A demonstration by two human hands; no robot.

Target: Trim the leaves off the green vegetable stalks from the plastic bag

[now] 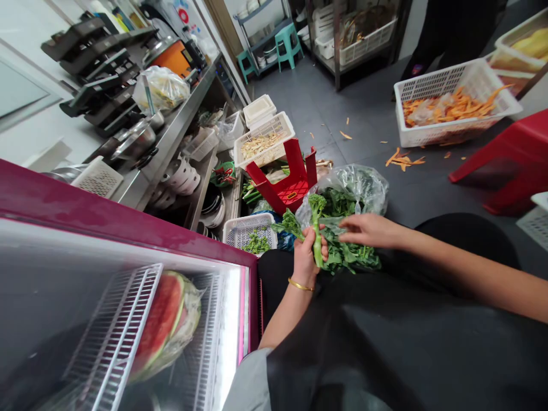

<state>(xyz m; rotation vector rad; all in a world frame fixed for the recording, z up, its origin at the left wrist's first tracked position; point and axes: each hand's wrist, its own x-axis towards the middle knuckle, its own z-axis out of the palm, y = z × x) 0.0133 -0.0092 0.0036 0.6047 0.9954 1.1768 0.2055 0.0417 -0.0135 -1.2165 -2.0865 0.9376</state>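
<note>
My left hand (305, 257), with a gold bangle at the wrist, is closed around a green broccolini stalk (317, 242), its floret end pointing up. Leaves and another floret stick out to the left of that fist. Just right of the stalk, my right hand (363, 230) has its fingers stretched toward it, the tips beside a leaf; I see nothing gripped in them. Below both hands lies a heap of leafy greens (353, 257) in a clear plastic bag (374, 185). A white basket (231, 234) with small green pieces stands left of the left hand.
An upturned red stool (278, 191) stands beyond the hands. Behind it is a white basket of pale peelings (280, 123). Orange peelings fill a crate (428, 134) at right, near a red stool (514, 151). A glass-fronted fridge (214, 254) holding watermelon (158, 314) borders the left. Another person's legs (440, 34) show behind.
</note>
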